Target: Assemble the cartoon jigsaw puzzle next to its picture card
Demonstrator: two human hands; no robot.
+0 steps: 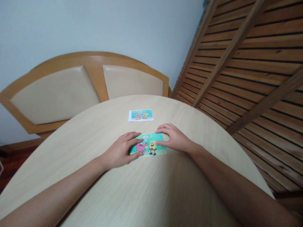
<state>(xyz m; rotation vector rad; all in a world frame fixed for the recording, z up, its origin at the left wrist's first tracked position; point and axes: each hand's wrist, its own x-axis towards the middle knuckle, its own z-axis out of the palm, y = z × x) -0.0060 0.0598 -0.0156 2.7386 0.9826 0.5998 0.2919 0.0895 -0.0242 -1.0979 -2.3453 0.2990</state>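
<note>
Head view, cartoon picture: the larger picture (152,148) lies flat on the table (142,192), between my two hands, its long side running left to right.
Head view, left hand: my left hand (120,150) covers the left end of the larger picture; the fingers reach over its far left part and the thumb rests at its near left part. The hand is moderately wide, thumb parted from the fingers, palm down.
Head view, right hand: my right hand (176,137) lies at the right end of the larger picture, fingers toward its far edge, thumb over its right part. The grasp is likewise wide, with a gap between thumb and forefinger.
Head view, printed figures: a pink one at left, a pale one in the middle and a yellow one at right, on a turquoise ground.
Head view, smaller print: a white-edged print (142,115) with similar figures lies beyond the larger picture, apart from both hands.
Head view, surroundings: a padded wooden backrest (94,64) stands at the far left, before a pale wall (106,25); slatted woodwork (236,75) rises at right.
</note>
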